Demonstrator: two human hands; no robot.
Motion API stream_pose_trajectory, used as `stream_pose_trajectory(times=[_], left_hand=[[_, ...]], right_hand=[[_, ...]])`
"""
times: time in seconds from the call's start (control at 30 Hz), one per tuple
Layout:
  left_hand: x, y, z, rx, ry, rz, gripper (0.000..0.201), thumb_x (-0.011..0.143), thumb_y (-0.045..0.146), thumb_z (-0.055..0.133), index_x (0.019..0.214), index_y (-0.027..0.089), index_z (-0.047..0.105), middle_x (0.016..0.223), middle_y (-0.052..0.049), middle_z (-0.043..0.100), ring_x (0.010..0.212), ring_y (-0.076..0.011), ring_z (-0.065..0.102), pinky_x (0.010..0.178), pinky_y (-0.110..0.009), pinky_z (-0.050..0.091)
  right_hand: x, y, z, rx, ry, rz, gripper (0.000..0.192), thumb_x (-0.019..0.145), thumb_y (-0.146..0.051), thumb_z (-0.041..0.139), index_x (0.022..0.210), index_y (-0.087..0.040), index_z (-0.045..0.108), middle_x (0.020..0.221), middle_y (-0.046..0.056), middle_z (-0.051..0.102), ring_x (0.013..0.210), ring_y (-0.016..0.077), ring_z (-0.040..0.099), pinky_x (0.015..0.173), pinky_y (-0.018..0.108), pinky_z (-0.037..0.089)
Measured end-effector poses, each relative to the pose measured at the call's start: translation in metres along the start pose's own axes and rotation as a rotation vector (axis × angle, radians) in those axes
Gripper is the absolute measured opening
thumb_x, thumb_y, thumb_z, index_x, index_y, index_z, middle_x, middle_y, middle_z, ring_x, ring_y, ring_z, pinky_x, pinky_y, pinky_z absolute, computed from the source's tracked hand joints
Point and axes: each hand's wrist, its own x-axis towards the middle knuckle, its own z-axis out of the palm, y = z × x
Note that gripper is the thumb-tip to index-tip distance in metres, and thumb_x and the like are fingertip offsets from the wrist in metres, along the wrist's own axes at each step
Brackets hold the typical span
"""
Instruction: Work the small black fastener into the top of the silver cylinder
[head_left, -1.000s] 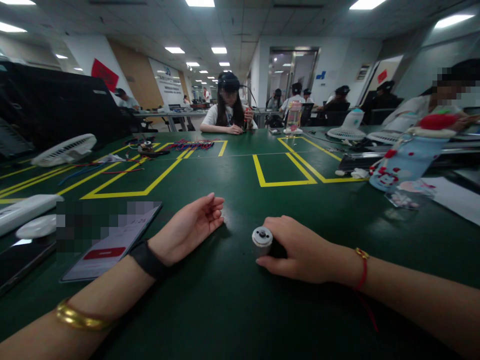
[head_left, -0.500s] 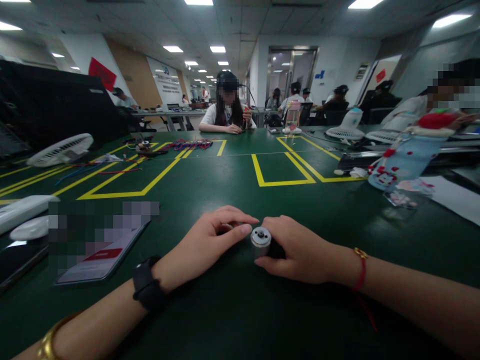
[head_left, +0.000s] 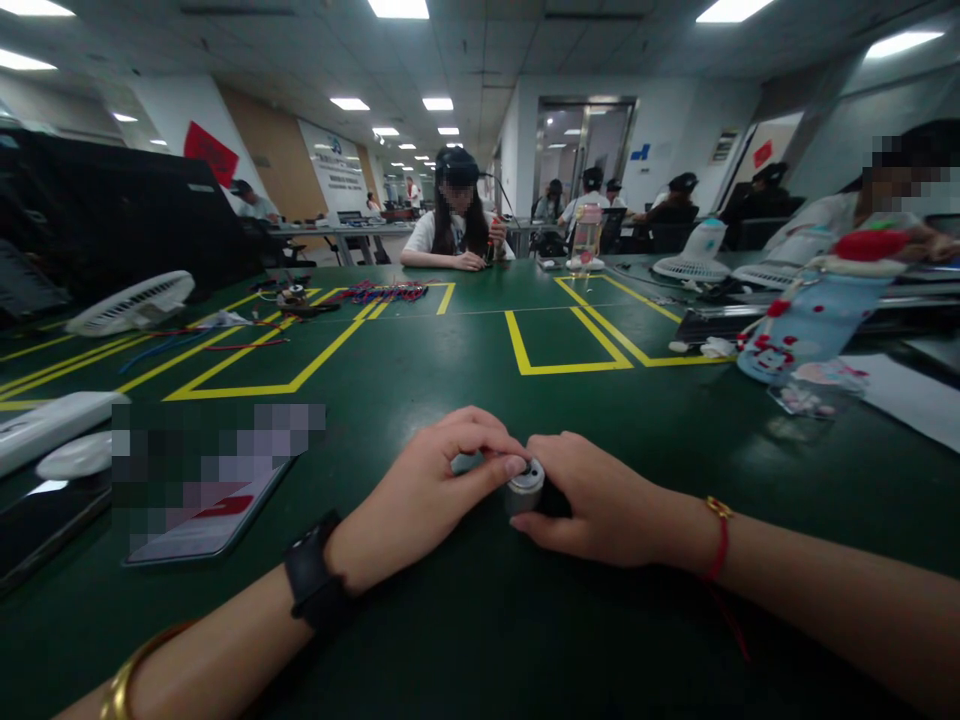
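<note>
A small silver cylindrical motor [head_left: 526, 495] stands upright just above the table in front of me, its round end face with small holes turned upward. My right hand [head_left: 604, 505] is closed around its side, thumb in front and fingers behind. Thumb and forefinger of my left hand [head_left: 442, 480] are pinched together over the motor's top, at the short shaft in the middle. My fingertips cover that shaft, so most of it is hidden.
The green table [head_left: 420, 370] bears yellow tape outlines. A phone [head_left: 217, 515] lies to the left, near a white fan [head_left: 131, 300] and bundled wires [head_left: 386, 290]. On the right stands a blue bottle [head_left: 817, 320]. Across the table sits a person [head_left: 457, 225].
My left hand has moved right, and its thumb and forefinger have closed onto the motor's top. The right hand keeps its hold. The view has shifted slightly.
</note>
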Motion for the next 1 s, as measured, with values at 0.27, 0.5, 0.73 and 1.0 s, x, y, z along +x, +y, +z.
stream_pose_trajectory(times=[0.27,0.5,0.73,1.0], left_hand=[[-0.004,-0.006,-0.015,-0.056,0.148,-0.075,0.012,0.091,0.03,0.059,0.094,0.023,0.068,0.095,0.0,0.062,0.087,-0.0152,0.059,0.079,-0.029,0.045],[-0.003,-0.029,-0.028,0.045,-0.154,-0.087,0.013,0.089,0.029,0.062,0.091,0.024,0.074,0.097,-0.001,0.059,0.091,-0.0164,0.058,0.085,-0.031,0.044],[-0.005,-0.039,-0.023,0.064,-0.278,-0.042,0.011,0.087,0.029,0.065,0.089,0.026,0.075,0.101,-0.002,0.06,0.095,-0.0166,0.057,0.089,-0.032,0.045],[-0.004,-0.035,-0.023,0.171,-0.316,-0.008,0.013,0.086,0.031,0.065,0.092,0.029,0.076,0.101,-0.003,0.063,0.098,-0.0198,0.057,0.09,-0.035,0.043]], right_hand=[[0.0,-0.002,-0.002,0.024,-0.012,0.012,0.024,0.081,-0.037,0.065,0.088,-0.018,0.052,0.086,0.003,0.058,0.072,0.0166,0.047,0.065,0.03,0.034],[0.0,-0.002,-0.002,0.01,-0.012,0.017,0.026,0.082,-0.04,0.064,0.088,-0.018,0.052,0.085,0.003,0.057,0.071,0.0167,0.046,0.064,0.03,0.033],[-0.001,0.0,-0.001,0.024,-0.008,0.008,0.025,0.081,-0.039,0.065,0.088,-0.018,0.052,0.085,0.003,0.057,0.071,0.0166,0.046,0.064,0.03,0.033],[-0.001,-0.001,-0.002,0.024,-0.001,0.012,0.025,0.081,-0.038,0.065,0.089,-0.018,0.053,0.086,0.004,0.058,0.072,0.0171,0.047,0.064,0.03,0.034]])
